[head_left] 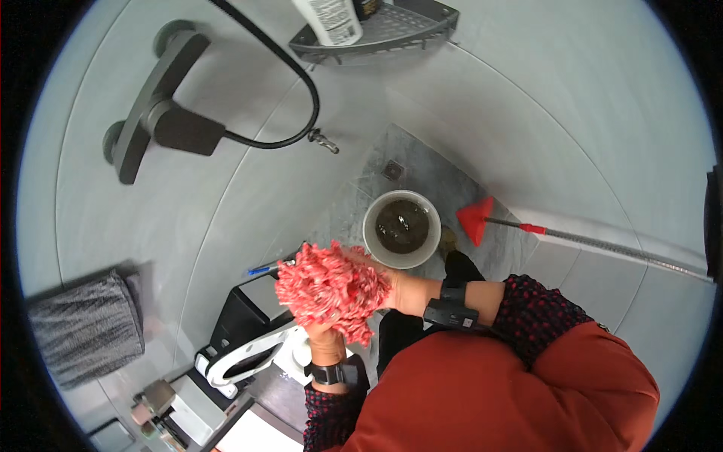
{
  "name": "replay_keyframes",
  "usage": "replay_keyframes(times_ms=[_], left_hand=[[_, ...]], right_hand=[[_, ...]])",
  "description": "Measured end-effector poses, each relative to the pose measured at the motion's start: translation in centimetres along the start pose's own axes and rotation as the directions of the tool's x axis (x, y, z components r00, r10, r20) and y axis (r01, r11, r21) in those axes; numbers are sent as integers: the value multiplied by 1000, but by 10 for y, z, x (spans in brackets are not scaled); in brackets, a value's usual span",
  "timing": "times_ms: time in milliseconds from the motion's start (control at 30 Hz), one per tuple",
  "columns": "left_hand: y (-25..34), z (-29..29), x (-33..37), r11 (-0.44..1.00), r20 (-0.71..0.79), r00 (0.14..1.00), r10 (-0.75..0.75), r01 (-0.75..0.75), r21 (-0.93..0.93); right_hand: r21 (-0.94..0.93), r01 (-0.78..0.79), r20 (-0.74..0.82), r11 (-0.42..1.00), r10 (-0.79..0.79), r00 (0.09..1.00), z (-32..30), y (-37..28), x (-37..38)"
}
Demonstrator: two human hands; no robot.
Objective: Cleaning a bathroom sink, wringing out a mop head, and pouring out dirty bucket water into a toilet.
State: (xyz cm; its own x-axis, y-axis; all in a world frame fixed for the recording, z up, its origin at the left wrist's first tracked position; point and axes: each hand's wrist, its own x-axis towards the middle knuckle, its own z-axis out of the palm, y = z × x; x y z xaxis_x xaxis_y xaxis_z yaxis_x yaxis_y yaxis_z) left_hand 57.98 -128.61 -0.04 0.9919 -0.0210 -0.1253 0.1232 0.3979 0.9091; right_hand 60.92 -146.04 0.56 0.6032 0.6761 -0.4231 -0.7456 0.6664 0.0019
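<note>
At the centre of the frame, my left hand (pixel 325 337) and right hand (pixel 390 289) close tight on the red mop head (pixel 331 290); I should twist firmly over the bucket (pixel 401 228).

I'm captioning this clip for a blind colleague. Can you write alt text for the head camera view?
Seen from above in a grey tiled shower corner, a person's left hand and right hand grip a red and white mop head. On the floor beyond stands a white bucket of dark water, beside a red cone on a metal pole.
</note>
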Motion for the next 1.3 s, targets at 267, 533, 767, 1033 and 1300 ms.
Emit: replay_keyframes(times_ms=[267,533,767,1033,1300], left_hand=[[26,-14,-24,964,48,968,-244,237,121],[47,-14,-16,900,22,938,-345,324,290],[66,8,-4,858,-215,907,-362,414,304],[42,36,22,767,120,872,-475,477,-429],[-2,4,-7,669,284,781,-556,624,-405]], right_hand=[[164,-111,25,980,108,994,-4,27,12],[106,-612,564,784,460,686,-38,41,26],[98,23,95,995,-32,995,0,2,0],[-730,510,168,456,-603,780,24,-28,4],[-545,489,829,-681,-351,436,54,-31,-9]])
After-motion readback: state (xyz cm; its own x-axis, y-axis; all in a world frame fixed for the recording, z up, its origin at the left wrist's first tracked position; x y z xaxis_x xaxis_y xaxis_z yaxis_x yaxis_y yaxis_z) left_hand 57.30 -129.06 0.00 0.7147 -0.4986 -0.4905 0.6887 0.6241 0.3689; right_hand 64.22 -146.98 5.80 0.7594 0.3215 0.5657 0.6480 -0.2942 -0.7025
